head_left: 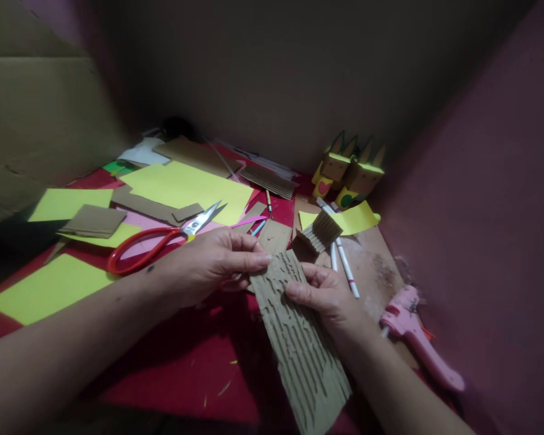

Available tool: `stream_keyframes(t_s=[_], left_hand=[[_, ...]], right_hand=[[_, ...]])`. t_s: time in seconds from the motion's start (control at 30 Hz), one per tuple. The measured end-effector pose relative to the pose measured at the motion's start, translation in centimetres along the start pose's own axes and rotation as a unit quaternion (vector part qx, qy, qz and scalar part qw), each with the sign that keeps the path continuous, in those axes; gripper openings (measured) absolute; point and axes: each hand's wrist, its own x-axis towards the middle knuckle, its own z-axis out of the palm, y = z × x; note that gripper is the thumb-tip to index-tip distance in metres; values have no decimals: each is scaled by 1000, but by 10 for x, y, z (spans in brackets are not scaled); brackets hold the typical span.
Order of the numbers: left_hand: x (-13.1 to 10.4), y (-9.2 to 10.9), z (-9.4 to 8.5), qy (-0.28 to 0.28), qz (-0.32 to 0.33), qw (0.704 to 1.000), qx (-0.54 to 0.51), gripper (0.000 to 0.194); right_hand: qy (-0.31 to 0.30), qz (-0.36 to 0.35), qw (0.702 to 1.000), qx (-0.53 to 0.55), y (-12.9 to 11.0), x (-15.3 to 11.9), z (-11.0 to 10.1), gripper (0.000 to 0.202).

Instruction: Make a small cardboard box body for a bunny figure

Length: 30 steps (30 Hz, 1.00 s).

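Between my hands is a long strip of corrugated cardboard [303, 356], its ridges partly bared and scraps of paper still stuck on them. My left hand [220, 260] pinches the strip's far left corner between thumb and fingers. On the right edge, my right hand [324, 293] grips it with the thumb on top and the fingers beneath. Scissors [163, 241] with red handles lie just beyond my left wrist, blades apart. A small folded piece of corrugated cardboard [321, 232] sits past my right hand.
Yellow paper sheets [190, 187] and cardboard pieces [95, 220] cover the red table [185, 362] on the left. White markers [347, 266] lie beyond my right hand. A pink glue gun [417, 338] rests at right. Two cardboard figures [351, 175] stand near the wall.
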Motion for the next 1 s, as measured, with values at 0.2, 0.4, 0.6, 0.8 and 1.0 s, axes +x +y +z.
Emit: stream_keyframes(t_s=[0.2, 0.4, 0.6, 0.8, 1.0], left_hand=[[-5, 1, 2, -16, 32, 998, 60, 30], [-5, 0, 3, -59, 42, 994, 86, 25], [-1, -5, 3, -36, 27, 996, 73, 33], [-4, -4, 8, -37, 28, 995, 85, 32], [-6, -4, 20, -85, 11, 992, 97, 12]], right_hand=[[7, -17, 1000, 0, -1, 3, 0, 34], [10, -43, 999, 10, 0, 3, 4, 29], [19, -25, 999, 12, 1, 4, 3, 34], [78, -60, 995, 12, 1, 4, 9, 35], [155, -153, 974, -67, 10, 4, 11, 43]])
